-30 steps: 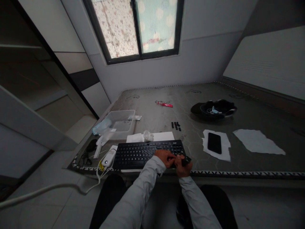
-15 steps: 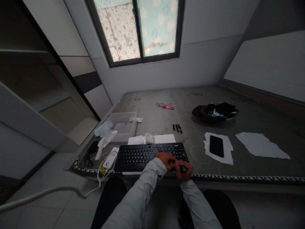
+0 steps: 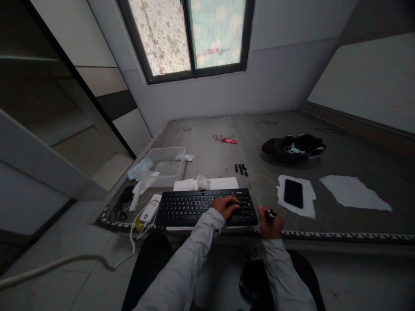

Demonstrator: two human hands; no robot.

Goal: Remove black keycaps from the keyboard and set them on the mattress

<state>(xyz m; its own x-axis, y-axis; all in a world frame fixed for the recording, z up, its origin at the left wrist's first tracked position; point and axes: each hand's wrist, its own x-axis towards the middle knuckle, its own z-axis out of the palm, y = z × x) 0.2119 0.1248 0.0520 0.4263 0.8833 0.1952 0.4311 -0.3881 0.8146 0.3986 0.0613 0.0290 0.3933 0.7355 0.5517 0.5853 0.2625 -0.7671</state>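
A black keyboard (image 3: 184, 209) lies along the near edge of the patterned surface. My left hand (image 3: 224, 206) rests over its right part, with thumb and fingers curled close together; anything between the fingertips is too small and dark to make out. Right of the keyboard, my right hand (image 3: 271, 224) is closed in a fist around a small dark tool (image 3: 271, 212) with a shiny part; its exact kind is unclear. Several small black pieces like keycaps (image 3: 241, 168) lie in a group beyond the keyboard.
A clear plastic box (image 3: 167, 166) stands at the left, near a white power strip (image 3: 150, 212) and its cable. A phone (image 3: 293, 193) lies on white paper at the right, with another paper sheet (image 3: 355, 192) beyond. Behind are a black cap (image 3: 293, 149) and a red packet (image 3: 227, 140).
My right hand has moved right, away from my left hand and off the keyboard, with the dark tool in it. My left hand stays over the keyboard's right part. The view has shifted slightly.
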